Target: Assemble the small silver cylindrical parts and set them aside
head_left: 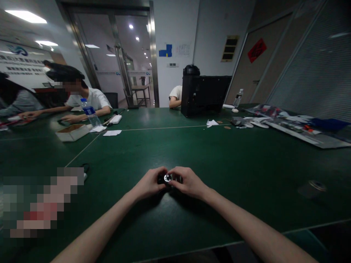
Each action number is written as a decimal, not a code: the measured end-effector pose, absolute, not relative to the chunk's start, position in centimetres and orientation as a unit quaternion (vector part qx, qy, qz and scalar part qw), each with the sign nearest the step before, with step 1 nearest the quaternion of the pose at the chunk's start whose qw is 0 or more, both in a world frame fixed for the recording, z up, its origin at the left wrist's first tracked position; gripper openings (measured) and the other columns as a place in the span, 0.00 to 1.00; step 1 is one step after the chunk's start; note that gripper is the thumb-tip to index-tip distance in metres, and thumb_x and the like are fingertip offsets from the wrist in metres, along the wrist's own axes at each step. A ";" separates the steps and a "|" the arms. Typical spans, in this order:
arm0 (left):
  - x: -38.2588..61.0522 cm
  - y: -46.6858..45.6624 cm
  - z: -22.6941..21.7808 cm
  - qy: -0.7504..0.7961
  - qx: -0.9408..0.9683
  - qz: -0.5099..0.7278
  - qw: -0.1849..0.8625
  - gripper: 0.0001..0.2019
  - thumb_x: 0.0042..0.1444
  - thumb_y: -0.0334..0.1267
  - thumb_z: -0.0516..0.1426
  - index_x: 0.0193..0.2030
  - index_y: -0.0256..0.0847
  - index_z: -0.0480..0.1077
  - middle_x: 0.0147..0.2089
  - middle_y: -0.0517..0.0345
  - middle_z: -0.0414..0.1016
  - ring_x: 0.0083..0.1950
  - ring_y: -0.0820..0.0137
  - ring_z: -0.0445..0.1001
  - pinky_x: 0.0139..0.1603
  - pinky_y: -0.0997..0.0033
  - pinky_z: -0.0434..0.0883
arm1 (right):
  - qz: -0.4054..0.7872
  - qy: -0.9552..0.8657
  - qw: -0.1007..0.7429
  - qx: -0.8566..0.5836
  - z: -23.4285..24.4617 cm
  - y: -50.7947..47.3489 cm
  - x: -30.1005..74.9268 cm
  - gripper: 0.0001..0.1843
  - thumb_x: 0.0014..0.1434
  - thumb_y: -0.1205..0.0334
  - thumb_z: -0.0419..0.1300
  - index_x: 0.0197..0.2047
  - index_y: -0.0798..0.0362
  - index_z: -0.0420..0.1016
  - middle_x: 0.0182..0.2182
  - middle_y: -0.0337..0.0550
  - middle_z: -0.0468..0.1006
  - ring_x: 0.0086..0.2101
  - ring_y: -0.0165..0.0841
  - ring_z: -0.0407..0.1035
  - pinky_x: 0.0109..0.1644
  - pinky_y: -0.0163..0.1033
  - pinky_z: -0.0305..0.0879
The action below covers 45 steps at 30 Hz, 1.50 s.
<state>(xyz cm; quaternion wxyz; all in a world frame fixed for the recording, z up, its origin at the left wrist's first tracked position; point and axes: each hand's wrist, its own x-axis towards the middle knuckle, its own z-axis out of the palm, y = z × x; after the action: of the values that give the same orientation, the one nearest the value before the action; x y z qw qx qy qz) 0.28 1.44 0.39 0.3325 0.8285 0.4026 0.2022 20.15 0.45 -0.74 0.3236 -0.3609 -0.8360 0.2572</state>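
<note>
Both my hands meet over the green table (pixel 219 157) in front of me. My left hand (pixel 150 182) and my right hand (pixel 188 181) have their fingers curled round a small black object with a shiny round metal part (pixel 167 178). The object rests low on the table between the fingertips. Most of it is hidden by my fingers, so I cannot make out what it is.
A small round dark disc (pixel 315 187) lies at the right. A cardboard box (pixel 71 132), a water bottle (pixel 90 113) and papers sit far left by seated people. A black case (pixel 204 95) stands at the back; trays and clutter (pixel 296 126) fill the right.
</note>
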 end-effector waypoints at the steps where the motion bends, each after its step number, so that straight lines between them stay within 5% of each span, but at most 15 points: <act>1: 0.3 1.4 0.4 0.400 0.831 0.202 0.329 0.10 0.50 0.35 0.58 0.41 0.38 0.68 0.38 0.58 0.73 0.37 0.68 0.70 0.37 0.73 0.65 | 0.255 -0.837 0.324 -0.359 -0.7 0.4 20.1 0.10 0.56 0.62 0.60 0.43 0.53 0.74 0.31 0.40 0.75 0.28 0.28 0.66 0.33 0.35 0.62; 15: 0.5 1.3 0.3 0.398 0.848 0.199 0.290 0.10 0.50 0.36 0.59 0.39 0.39 0.66 0.35 0.59 0.70 0.35 0.70 0.67 0.34 0.74 0.62 | 0.262 -0.809 0.379 -0.365 0.7 0.5 20.7 0.06 0.58 0.63 0.59 0.37 0.54 0.75 0.32 0.41 0.73 0.29 0.28 0.67 0.32 0.33 0.64; 24: 0.5 1.3 0.6 0.418 0.848 0.181 0.270 0.12 0.48 0.37 0.60 0.40 0.39 0.66 0.36 0.59 0.71 0.35 0.70 0.67 0.34 0.74 0.62 | 0.273 -0.856 0.191 -0.395 -0.2 1.9 22.5 0.08 0.54 0.64 0.61 0.38 0.52 0.80 0.34 0.41 0.76 0.32 0.29 0.69 0.36 0.33 0.62; 29: 0.5 1.2 0.7 0.419 0.854 0.174 0.255 0.12 0.48 0.36 0.59 0.40 0.39 0.66 0.37 0.59 0.71 0.36 0.69 0.68 0.35 0.73 0.63 | 0.263 -0.860 0.168 -0.403 -0.2 1.7 22.4 0.11 0.54 0.62 0.61 0.41 0.50 0.79 0.37 0.42 0.75 0.34 0.30 0.69 0.37 0.33 0.61; 45: 0.4 1.2 0.7 0.426 0.853 0.160 0.253 0.14 0.50 0.40 0.58 0.42 0.40 0.64 0.40 0.55 0.71 0.39 0.66 0.69 0.37 0.70 0.64 | 0.255 -0.844 0.287 -0.374 -0.1 0.9 21.0 0.17 0.52 0.61 0.64 0.46 0.54 0.72 0.40 0.44 0.75 0.40 0.34 0.68 0.45 0.39 0.64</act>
<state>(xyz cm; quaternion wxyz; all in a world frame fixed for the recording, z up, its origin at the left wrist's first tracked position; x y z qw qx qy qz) 0.42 1.17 0.74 0.2534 0.8535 0.4262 0.1603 21.00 0.93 -0.07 0.2870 -0.3744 -0.8441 0.2550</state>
